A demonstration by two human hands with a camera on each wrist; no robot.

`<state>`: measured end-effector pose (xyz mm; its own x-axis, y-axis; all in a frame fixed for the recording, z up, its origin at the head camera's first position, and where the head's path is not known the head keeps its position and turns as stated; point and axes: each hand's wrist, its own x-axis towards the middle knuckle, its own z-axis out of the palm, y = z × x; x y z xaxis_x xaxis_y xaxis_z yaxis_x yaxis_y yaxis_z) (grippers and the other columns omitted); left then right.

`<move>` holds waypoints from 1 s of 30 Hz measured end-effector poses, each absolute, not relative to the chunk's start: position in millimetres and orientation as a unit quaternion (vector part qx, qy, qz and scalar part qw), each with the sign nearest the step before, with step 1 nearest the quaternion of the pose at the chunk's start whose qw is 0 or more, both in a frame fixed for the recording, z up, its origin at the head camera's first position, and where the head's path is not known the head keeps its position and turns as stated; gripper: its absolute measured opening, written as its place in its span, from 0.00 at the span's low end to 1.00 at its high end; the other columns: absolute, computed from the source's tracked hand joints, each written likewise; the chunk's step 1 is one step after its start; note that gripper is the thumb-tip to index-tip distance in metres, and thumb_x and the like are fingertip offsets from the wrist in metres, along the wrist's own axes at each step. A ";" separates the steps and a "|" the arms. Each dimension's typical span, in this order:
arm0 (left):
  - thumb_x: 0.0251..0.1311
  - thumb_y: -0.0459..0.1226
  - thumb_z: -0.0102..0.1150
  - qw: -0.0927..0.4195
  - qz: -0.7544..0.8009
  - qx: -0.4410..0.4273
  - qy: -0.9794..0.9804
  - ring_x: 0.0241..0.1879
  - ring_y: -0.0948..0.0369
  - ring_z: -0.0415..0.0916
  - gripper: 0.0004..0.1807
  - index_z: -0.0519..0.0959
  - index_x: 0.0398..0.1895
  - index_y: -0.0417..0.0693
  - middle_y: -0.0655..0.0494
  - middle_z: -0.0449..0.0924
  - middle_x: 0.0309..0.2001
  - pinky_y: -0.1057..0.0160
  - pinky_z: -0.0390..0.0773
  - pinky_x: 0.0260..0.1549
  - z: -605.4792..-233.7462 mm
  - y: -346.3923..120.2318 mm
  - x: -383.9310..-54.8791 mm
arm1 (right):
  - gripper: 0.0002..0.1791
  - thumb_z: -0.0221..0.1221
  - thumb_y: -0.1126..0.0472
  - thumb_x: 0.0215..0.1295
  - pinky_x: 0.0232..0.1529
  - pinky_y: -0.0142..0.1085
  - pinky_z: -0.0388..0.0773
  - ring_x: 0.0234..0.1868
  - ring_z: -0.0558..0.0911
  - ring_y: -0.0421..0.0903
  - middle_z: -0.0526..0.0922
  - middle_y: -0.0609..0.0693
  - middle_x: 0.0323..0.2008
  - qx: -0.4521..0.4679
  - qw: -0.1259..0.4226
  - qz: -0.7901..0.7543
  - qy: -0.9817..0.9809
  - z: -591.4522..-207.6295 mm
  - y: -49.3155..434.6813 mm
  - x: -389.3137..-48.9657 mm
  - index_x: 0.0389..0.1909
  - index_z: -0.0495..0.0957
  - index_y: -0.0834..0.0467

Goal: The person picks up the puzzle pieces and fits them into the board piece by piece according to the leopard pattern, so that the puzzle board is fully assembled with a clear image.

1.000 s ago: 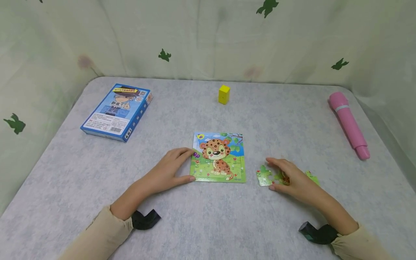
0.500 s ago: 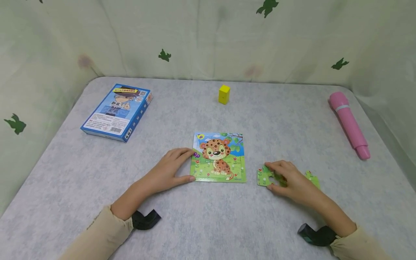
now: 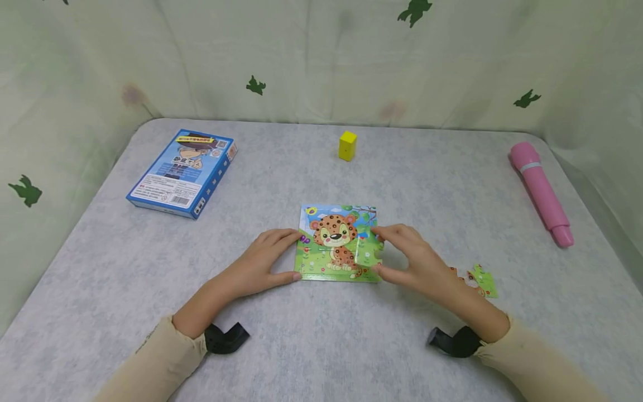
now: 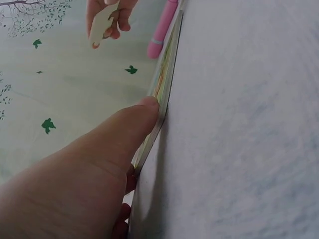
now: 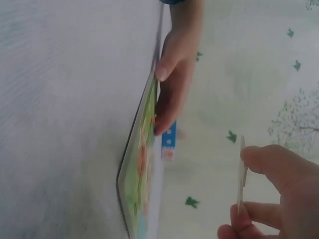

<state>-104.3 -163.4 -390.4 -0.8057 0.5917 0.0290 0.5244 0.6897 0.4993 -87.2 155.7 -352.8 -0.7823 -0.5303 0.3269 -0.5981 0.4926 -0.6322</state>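
A square leopard jigsaw puzzle (image 3: 321, 268) lies flat at mid-table. My left hand (image 3: 253, 262) rests against its left edge, thumb near the bottom corner and fingers farther up. Thumb and fingers of my right hand (image 3: 422, 262) pinch a green puzzle piece (image 3: 368, 251) by its edges over the puzzle's right side. The right wrist view shows this piece (image 5: 241, 174) edge-on, raised off the board. Loose puzzle pieces (image 3: 484, 282), green with orange spotted parts, lie on the table to the right, partly hidden behind the right forearm.
A blue printed box (image 3: 181, 173) lies at the back left. The yellow block (image 3: 348, 146) stands at the back centre, and a pink wand-shaped object (image 3: 542, 192) lies along the right side. A pale curtain (image 3: 321, 61) hangs behind the table.
My right hand has lifted the green piece from among the loose ones and carried it left over the puzzle. My left hand has stayed at the puzzle's edge.
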 end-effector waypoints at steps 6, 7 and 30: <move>0.53 0.58 0.54 0.069 0.254 0.307 0.914 0.63 0.53 0.48 0.42 0.56 0.68 0.49 0.52 0.54 0.65 0.49 0.51 0.58 -390.8 -164.3 -105.3 | 0.33 0.66 0.60 0.50 0.42 0.39 0.70 0.46 0.68 0.47 0.71 0.50 0.46 0.341 0.024 0.412 -0.845 -357.9 116.7 -94.4 0.59 0.68 0.63; 0.53 0.58 0.54 0.068 0.255 0.309 0.914 0.63 0.53 0.48 0.42 0.56 0.67 0.49 0.53 0.54 0.65 0.49 0.51 0.58 -391.1 -164.5 -105.6 | 0.33 0.66 0.60 0.51 0.41 0.38 0.70 0.45 0.68 0.46 0.71 0.50 0.46 0.339 0.014 0.412 -0.846 -360.4 111.4 -95.7 0.59 0.67 0.63; 0.54 0.51 0.58 0.038 0.249 0.404 0.879 0.62 0.49 0.51 0.24 0.73 0.56 0.63 0.49 0.55 0.65 0.43 0.52 0.55 -392.0 -166.9 -107.3 | 0.33 0.65 0.50 0.50 0.43 0.37 0.62 0.40 0.66 0.42 0.71 0.45 0.42 0.345 -0.052 0.302 -0.887 -385.0 75.7 -113.9 0.57 0.71 0.57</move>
